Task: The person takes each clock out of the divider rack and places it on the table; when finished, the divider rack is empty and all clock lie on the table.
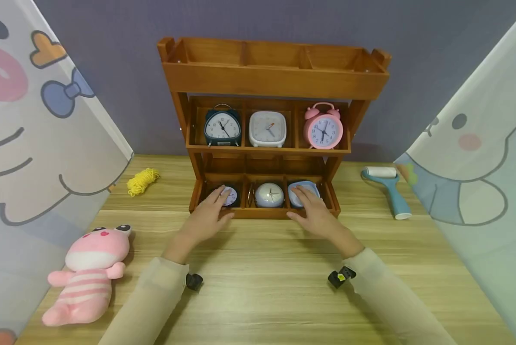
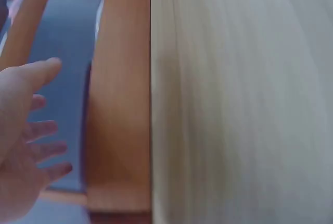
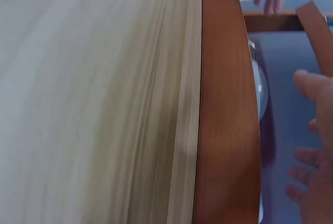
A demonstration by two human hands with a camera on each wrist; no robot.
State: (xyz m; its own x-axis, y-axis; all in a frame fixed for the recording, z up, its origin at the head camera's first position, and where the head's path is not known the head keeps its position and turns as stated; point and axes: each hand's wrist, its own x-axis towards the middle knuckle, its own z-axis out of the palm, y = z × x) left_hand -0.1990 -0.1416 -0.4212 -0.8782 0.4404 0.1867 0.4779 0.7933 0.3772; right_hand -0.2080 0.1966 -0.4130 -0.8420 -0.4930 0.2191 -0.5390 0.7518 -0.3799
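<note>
A brown wooden shelf (image 1: 275,80) stands at the back with clocks in its compartments. Over the lower left compartment, my left hand (image 1: 204,218) reaches with extended fingers beside a round-faced clock (image 1: 230,197), partly covering it. My right hand (image 1: 318,218) has its fingers over a light blue square clock (image 1: 308,186) in the lower right compartment; whether they touch it I cannot tell. Between the hands sits a rounded clock (image 1: 269,195). In the left wrist view the left hand (image 2: 18,135) shows spread fingers, and the right hand (image 3: 320,156) looks similar in its own view.
Above, the middle tier holds a dark green clock (image 1: 222,127), a white clock (image 1: 267,129) and a pink twin-bell clock (image 1: 324,129). Yellow string (image 1: 143,181) and a pink plush toy (image 1: 89,278) lie left; a blue-handled lint roller (image 1: 392,191) lies right.
</note>
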